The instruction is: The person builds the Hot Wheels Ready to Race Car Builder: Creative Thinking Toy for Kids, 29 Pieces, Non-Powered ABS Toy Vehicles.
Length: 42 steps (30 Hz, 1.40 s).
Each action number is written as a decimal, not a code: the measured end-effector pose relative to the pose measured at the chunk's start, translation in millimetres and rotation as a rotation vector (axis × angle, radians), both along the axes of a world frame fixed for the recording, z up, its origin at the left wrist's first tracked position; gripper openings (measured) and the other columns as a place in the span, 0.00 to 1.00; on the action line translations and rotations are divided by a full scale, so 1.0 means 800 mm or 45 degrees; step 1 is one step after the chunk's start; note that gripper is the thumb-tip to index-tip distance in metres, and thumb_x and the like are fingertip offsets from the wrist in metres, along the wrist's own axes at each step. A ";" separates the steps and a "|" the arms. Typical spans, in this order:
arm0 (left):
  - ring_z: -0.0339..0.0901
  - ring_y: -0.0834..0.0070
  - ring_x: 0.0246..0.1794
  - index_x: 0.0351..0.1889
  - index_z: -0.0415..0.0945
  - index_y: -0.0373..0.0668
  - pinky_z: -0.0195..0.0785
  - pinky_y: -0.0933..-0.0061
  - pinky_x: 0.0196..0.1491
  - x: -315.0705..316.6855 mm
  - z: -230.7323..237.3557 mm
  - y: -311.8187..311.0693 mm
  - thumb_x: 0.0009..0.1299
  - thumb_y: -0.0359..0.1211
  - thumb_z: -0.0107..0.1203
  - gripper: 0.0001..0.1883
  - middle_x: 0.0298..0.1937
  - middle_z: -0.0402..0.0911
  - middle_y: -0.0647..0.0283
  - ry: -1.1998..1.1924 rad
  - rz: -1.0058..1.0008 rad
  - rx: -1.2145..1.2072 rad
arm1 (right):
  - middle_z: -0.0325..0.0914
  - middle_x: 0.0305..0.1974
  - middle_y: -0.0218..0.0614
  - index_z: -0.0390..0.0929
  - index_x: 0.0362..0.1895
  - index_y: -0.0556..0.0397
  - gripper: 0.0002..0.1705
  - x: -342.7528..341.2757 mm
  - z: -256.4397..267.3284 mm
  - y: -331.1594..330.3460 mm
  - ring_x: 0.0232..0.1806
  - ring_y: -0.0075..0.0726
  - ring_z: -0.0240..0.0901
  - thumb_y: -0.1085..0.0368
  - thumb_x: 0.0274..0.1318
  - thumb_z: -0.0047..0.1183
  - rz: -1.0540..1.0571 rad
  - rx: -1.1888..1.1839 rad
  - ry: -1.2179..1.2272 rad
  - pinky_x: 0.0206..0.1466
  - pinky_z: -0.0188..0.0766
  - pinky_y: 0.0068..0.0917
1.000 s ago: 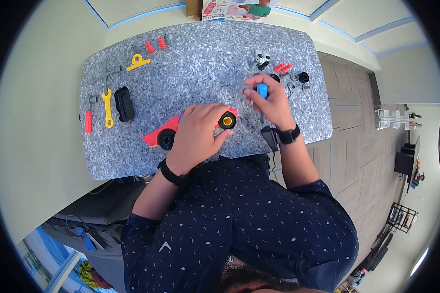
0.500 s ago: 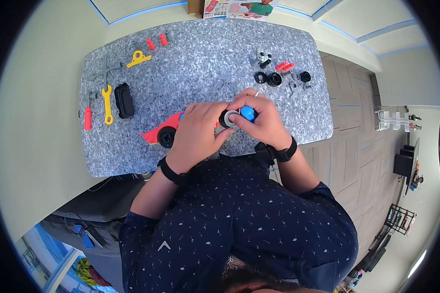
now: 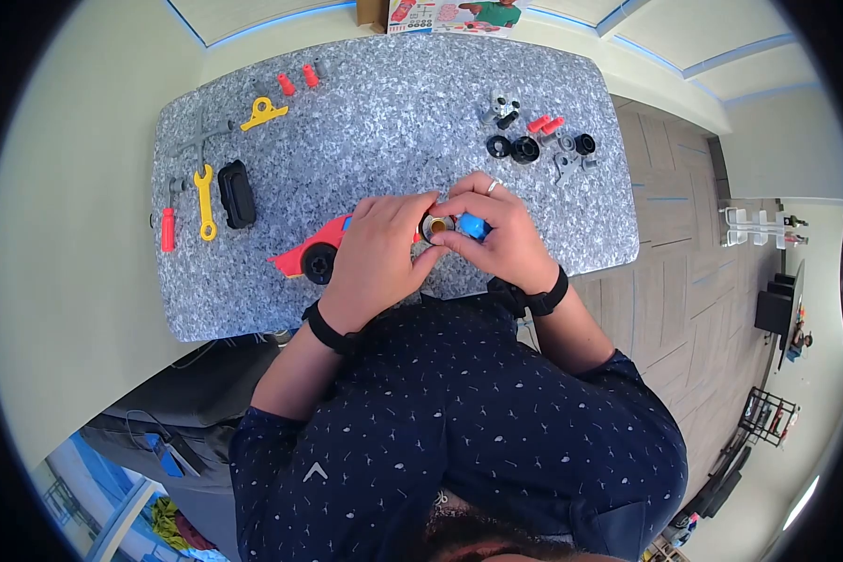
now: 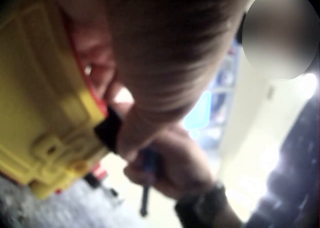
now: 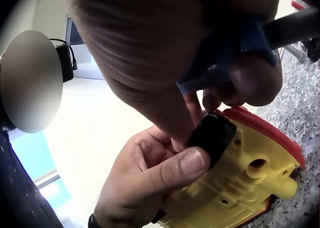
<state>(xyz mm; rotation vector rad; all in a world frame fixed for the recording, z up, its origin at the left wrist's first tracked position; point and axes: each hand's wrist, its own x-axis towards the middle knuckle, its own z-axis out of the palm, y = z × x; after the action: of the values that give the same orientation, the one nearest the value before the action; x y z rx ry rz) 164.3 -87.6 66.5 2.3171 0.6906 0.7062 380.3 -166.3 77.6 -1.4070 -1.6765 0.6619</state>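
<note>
A red toy car is tilted on its side, its yellow underside showing in the right wrist view. My left hand grips the car body, its thumb beside a black wheel at the right end. Thumb and fingertips of my right hand touch that same wheel, where a grey ring with a yellow centre shows. A blue-handled tool with a dark shaft is held in the right hand's curled fingers. Another black wheel sits on the car's left end.
At the right lie black wheels, red pieces and small grey parts. To the left are a yellow wrench, a black part, a red-handled screwdriver and a grey cross-shaped tool. A box stands beyond the table.
My right hand has come left from the loose parts to the car's wheel, blue-handled tool still held. A grey ring now shows on the wheel. My left hand has barely moved.
</note>
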 end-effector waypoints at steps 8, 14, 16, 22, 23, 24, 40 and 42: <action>0.86 0.53 0.61 0.70 0.81 0.41 0.73 0.50 0.68 0.000 -0.004 0.000 0.67 0.38 0.79 0.33 0.62 0.90 0.56 0.009 0.000 0.024 | 0.84 0.44 0.36 0.94 0.52 0.50 0.18 0.001 -0.011 -0.002 0.48 0.44 0.83 0.65 0.59 0.81 -0.010 0.005 0.042 0.53 0.80 0.37; 0.85 0.53 0.62 0.71 0.81 0.41 0.72 0.49 0.69 -0.001 0.004 0.000 0.67 0.39 0.79 0.34 0.63 0.89 0.56 0.012 -0.026 0.024 | 0.84 0.40 0.37 0.94 0.54 0.51 0.16 0.022 -0.006 -0.003 0.43 0.40 0.83 0.65 0.64 0.78 -0.157 -0.027 0.183 0.48 0.76 0.35; 0.85 0.53 0.62 0.72 0.81 0.41 0.72 0.49 0.69 -0.001 0.002 -0.001 0.67 0.39 0.79 0.35 0.63 0.89 0.56 0.018 -0.015 0.030 | 0.87 0.48 0.42 0.93 0.58 0.50 0.18 0.045 -0.004 0.008 0.47 0.47 0.85 0.64 0.66 0.76 -0.311 0.003 -0.037 0.52 0.80 0.39; 0.85 0.53 0.62 0.73 0.80 0.41 0.71 0.50 0.70 -0.001 0.001 -0.001 0.67 0.40 0.79 0.36 0.65 0.89 0.56 0.005 -0.021 0.045 | 0.78 0.73 0.61 0.85 0.72 0.47 0.32 0.086 -0.068 0.057 0.71 0.70 0.80 0.57 0.66 0.76 -0.537 -0.047 -0.583 0.72 0.80 0.53; 0.85 0.53 0.62 0.73 0.80 0.41 0.71 0.50 0.70 -0.001 0.002 -0.001 0.67 0.40 0.79 0.36 0.65 0.89 0.56 0.011 -0.021 0.045 | 0.78 0.74 0.62 0.85 0.73 0.46 0.33 0.085 -0.072 0.064 0.73 0.70 0.79 0.56 0.66 0.77 -0.557 -0.083 -0.609 0.74 0.79 0.54; 0.85 0.53 0.62 0.73 0.80 0.41 0.71 0.50 0.70 -0.002 0.002 -0.002 0.67 0.40 0.79 0.36 0.65 0.89 0.56 0.018 -0.019 0.044 | 0.76 0.75 0.65 0.83 0.75 0.47 0.35 0.088 -0.077 0.070 0.76 0.73 0.76 0.55 0.66 0.77 -0.547 -0.075 -0.605 0.77 0.77 0.54; 0.85 0.51 0.63 0.74 0.80 0.41 0.71 0.49 0.70 -0.003 0.004 -0.002 0.68 0.43 0.79 0.37 0.65 0.89 0.55 0.016 -0.025 0.043 | 0.85 0.41 0.27 0.91 0.56 0.51 0.17 0.062 -0.008 0.060 0.39 0.21 0.79 0.64 0.67 0.78 -0.246 0.046 0.134 0.44 0.76 0.23; 0.85 0.51 0.63 0.74 0.79 0.40 0.71 0.49 0.70 -0.002 0.005 -0.001 0.68 0.44 0.79 0.38 0.65 0.89 0.54 0.020 -0.023 0.010 | 0.85 0.40 0.26 0.91 0.57 0.51 0.15 0.045 0.033 0.030 0.35 0.17 0.77 0.64 0.70 0.75 -0.062 -0.311 0.490 0.38 0.73 0.21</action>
<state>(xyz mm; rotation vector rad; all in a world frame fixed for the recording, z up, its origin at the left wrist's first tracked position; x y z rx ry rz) 162.4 -88.6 70.6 2.3357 0.6747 0.6842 416.0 -142.0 103.7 -1.3755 -1.2872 1.0640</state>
